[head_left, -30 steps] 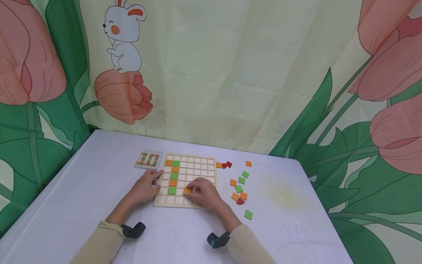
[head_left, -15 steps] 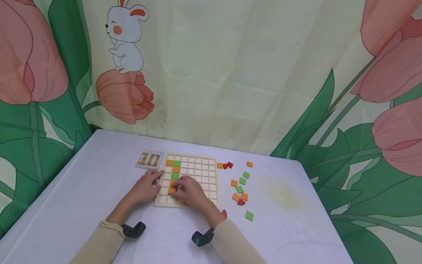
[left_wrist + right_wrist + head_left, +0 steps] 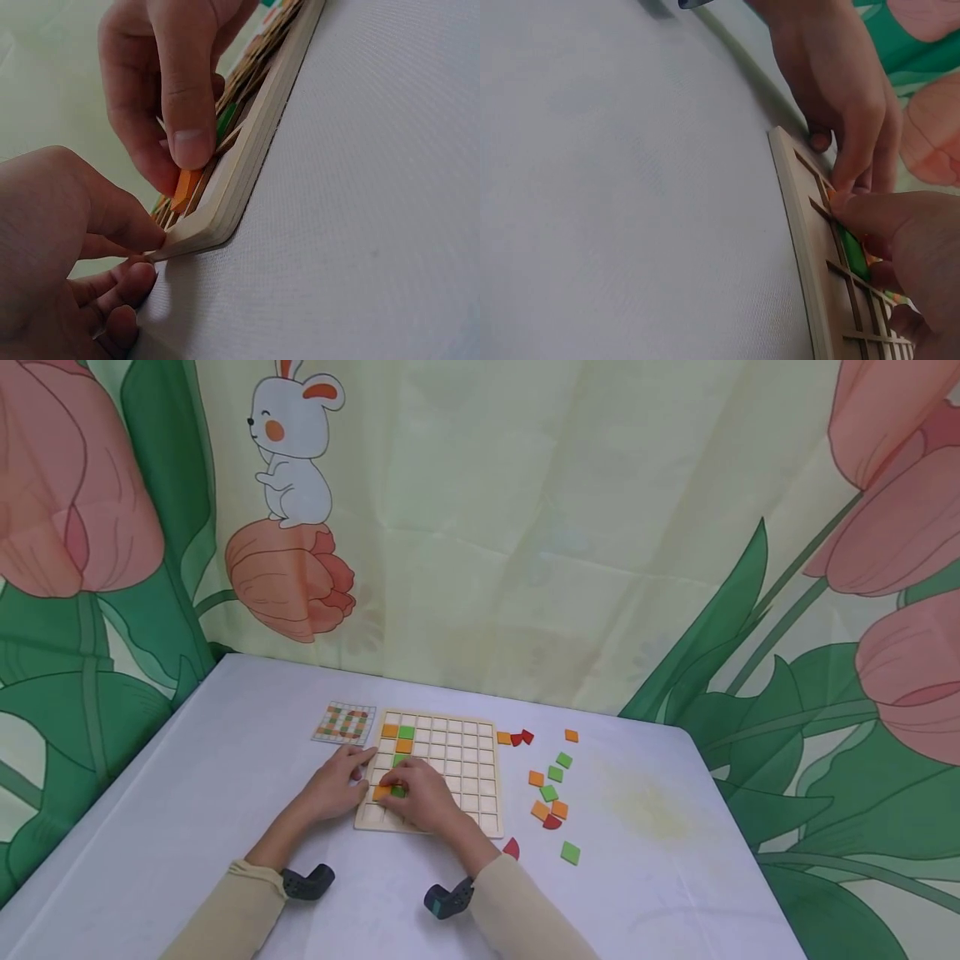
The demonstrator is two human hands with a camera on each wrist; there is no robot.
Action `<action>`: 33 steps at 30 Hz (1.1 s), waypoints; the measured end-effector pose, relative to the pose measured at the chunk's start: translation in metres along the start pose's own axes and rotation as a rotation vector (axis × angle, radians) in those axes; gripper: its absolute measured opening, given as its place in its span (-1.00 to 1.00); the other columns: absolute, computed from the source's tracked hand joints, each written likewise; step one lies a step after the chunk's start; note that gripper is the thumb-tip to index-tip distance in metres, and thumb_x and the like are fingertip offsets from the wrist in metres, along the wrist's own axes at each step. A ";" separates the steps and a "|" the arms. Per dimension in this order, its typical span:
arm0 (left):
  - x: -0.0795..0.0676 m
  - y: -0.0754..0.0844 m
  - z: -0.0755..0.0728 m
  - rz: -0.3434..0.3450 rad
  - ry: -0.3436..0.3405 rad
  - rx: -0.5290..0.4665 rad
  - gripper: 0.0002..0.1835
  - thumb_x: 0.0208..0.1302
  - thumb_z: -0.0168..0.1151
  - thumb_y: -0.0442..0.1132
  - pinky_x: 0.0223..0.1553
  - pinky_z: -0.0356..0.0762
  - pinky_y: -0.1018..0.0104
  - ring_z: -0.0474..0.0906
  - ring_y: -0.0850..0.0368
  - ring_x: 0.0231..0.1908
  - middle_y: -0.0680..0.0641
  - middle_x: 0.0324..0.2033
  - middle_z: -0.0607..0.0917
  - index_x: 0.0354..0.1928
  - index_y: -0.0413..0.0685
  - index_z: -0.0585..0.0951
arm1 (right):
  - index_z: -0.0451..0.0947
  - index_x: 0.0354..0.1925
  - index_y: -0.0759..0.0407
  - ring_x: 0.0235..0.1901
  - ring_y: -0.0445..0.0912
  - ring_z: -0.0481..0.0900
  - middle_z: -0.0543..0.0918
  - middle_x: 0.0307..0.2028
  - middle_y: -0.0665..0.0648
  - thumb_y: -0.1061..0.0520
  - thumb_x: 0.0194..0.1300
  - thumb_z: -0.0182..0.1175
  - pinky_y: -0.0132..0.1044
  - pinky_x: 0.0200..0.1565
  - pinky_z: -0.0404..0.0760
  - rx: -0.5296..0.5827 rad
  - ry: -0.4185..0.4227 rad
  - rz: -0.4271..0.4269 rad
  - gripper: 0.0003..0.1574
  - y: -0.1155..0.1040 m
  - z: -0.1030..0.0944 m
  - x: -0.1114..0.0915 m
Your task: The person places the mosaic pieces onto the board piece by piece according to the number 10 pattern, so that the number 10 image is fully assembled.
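My right hand (image 3: 422, 795) pinches an orange square tile (image 3: 382, 793) between thumb and fingertips, low over the leftmost column of the wooden grid board (image 3: 468, 768). In the left wrist view the orange tile (image 3: 184, 191) stands tilted under the thumb, close above its cell. Beside it a green tile (image 3: 853, 253) lies in the board, partly hidden by the right hand. My left hand (image 3: 333, 785) holds the board's left edge, thumb and fingers at the rim. Farther up the board, orange tiles (image 3: 404, 746) and green tiles (image 3: 407, 732) sit in cells.
A printed pattern card (image 3: 345, 723) lies at the board's upper left. Several loose tiles are scattered to the right, among them a green square (image 3: 570, 852), an orange square (image 3: 536, 778) and a red quarter-round piece (image 3: 512, 848). A patterned curtain (image 3: 510, 527) hangs behind the table.
My right hand has carried the orange tile leftward across the board, over the green tile, to the leftmost column. The left hand has stayed at the edge. The view has shifted slightly.
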State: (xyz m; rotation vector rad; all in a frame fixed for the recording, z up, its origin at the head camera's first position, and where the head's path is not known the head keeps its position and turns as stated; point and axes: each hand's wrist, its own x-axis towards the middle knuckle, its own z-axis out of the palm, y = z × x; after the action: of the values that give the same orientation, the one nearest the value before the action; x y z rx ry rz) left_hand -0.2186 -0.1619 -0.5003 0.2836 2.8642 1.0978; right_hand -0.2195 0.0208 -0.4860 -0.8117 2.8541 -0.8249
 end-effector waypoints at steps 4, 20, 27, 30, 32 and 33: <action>0.000 0.000 0.000 -0.002 0.004 -0.003 -0.38 0.18 0.15 -0.35 -0.39 0.25 0.30 0.32 0.12 -0.32 -0.11 -0.16 0.40 0.34 -0.20 0.39 | 0.72 -0.17 -0.05 -0.24 -0.30 0.43 0.59 -0.22 -0.11 -0.02 0.16 0.36 -0.50 -0.15 0.45 0.034 0.003 -0.006 -0.76 -0.002 0.003 0.003; 0.000 0.001 0.000 -0.010 0.011 0.000 -0.38 0.19 0.16 -0.34 -0.39 0.25 0.30 0.32 0.12 -0.31 -0.12 -0.13 0.41 0.34 -0.20 0.38 | 0.69 -0.04 -0.09 -0.15 -0.30 0.48 0.63 -0.17 -0.16 -0.07 0.18 0.34 -0.45 -0.07 0.49 0.073 0.014 0.030 -0.65 0.000 -0.001 0.001; 0.001 0.003 0.001 -0.018 0.007 0.004 -0.37 0.19 0.16 -0.31 -0.40 0.26 0.35 0.32 0.14 -0.32 -0.11 -0.15 0.41 0.36 -0.19 0.37 | 0.70 -0.08 -0.03 -0.30 -0.25 0.43 0.63 -0.21 -0.14 0.00 0.20 0.33 -0.49 -0.29 0.45 0.137 0.036 0.063 -0.71 0.009 -0.013 -0.008; 0.000 0.004 0.000 -0.028 0.008 -0.003 -0.37 0.19 0.17 -0.31 -0.39 0.27 0.33 0.32 0.13 -0.32 -0.10 -0.15 0.41 0.36 -0.19 0.37 | 0.71 -0.08 -0.01 -0.31 -0.25 0.43 0.63 -0.23 -0.12 0.02 0.20 0.33 -0.48 -0.31 0.45 0.151 0.042 0.080 -0.71 0.014 -0.018 -0.012; 0.000 0.004 0.000 -0.030 0.008 -0.006 -0.37 0.19 0.17 -0.32 -0.39 0.27 0.32 0.33 0.12 -0.31 -0.11 -0.15 0.41 0.36 -0.20 0.37 | 0.70 -0.08 -0.01 -0.31 -0.26 0.43 0.63 -0.23 -0.11 0.02 0.21 0.32 -0.48 -0.31 0.45 0.150 0.047 0.090 -0.71 0.018 -0.021 -0.016; 0.000 0.004 0.000 -0.029 0.008 -0.005 -0.37 0.19 0.16 -0.32 -0.39 0.27 0.31 0.33 0.12 -0.31 -0.11 -0.15 0.41 0.36 -0.21 0.37 | 0.70 -0.07 -0.01 -0.31 -0.26 0.43 0.62 -0.23 -0.11 0.02 0.22 0.31 -0.48 -0.31 0.45 0.146 0.050 0.095 -0.71 0.020 -0.023 -0.018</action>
State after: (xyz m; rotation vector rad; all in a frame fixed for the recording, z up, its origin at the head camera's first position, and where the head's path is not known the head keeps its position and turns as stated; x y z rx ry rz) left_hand -0.2179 -0.1592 -0.4978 0.2374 2.8621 1.1040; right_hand -0.2182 0.0548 -0.4778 -0.6416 2.8081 -1.0407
